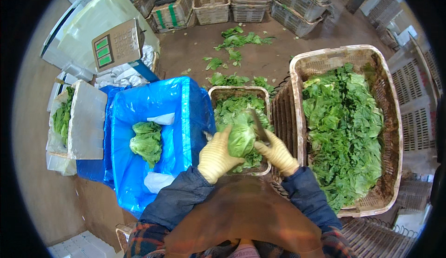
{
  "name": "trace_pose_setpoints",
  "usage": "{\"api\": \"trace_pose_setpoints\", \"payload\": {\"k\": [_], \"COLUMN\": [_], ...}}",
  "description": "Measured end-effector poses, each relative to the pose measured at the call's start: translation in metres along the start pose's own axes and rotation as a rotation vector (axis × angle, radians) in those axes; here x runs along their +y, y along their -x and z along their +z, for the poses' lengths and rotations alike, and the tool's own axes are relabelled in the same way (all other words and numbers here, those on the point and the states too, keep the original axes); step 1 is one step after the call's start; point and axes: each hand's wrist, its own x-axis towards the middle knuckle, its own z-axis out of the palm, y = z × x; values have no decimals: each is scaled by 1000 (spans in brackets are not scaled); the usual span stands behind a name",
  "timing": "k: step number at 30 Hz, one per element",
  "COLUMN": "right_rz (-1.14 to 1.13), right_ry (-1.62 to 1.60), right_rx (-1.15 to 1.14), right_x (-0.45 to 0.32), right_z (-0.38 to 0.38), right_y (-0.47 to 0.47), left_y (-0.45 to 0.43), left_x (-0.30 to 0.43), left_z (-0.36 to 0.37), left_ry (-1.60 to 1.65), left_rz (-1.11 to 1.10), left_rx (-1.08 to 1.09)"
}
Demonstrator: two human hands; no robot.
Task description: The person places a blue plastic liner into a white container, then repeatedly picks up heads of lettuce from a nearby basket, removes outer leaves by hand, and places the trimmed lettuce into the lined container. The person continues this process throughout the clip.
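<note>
My left hand [219, 153], in a pale yellow glove, grips a head of green lettuce [241, 137] from its left side. In my right hand [278, 153], gloved alike, is a knife [258, 123] whose blurred blade lies along the lettuce's right side. Both hands are over a small plastic crate [240, 88] that contains loose lettuce leaves [240, 103]. To the left, a container lined with blue plastic film [150, 89] holds one lettuce head [148, 143] and white pieces, perhaps paper [162, 119]. Many lettuces [343, 136] fill a large plastic crate [393, 129] on the right.
A digital scale's panel [116, 45] rises behind the blue-lined container. Left of that container, a white foam box [89, 118] holds leafy greens [62, 116]. Cut leaves [240, 41] litter the floor ahead. Stacked crates [251, 0] line the back.
</note>
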Motion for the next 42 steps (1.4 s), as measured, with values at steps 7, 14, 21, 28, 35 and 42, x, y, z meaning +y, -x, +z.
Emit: {"api": "trace_pose_setpoints", "payload": {"k": [7,14,21,28,35,42], "right_rz": [420,332,354,108,259,-3], "right_ry": [-499,48,244,113,-394,-319], "right_rx": [326,-17,-175,51,582,-32], "right_x": [-27,-28,-46,-52,-30,2], "right_z": [-13,-11,-50,4,-21,0], "right_y": [4,-7,-11,-48,-57,-32], "left_y": [-18,-15,-6,-9,9,19], "left_x": [-4,-49,-93,-69,-51,-53], "left_z": [-4,41,-17,-12,31,29], "left_ry": [734,1167,1292,809,1233,1015], "left_rz": [362,166,167,446,160,226], "left_rx": [60,171,275,371,484,132]}}
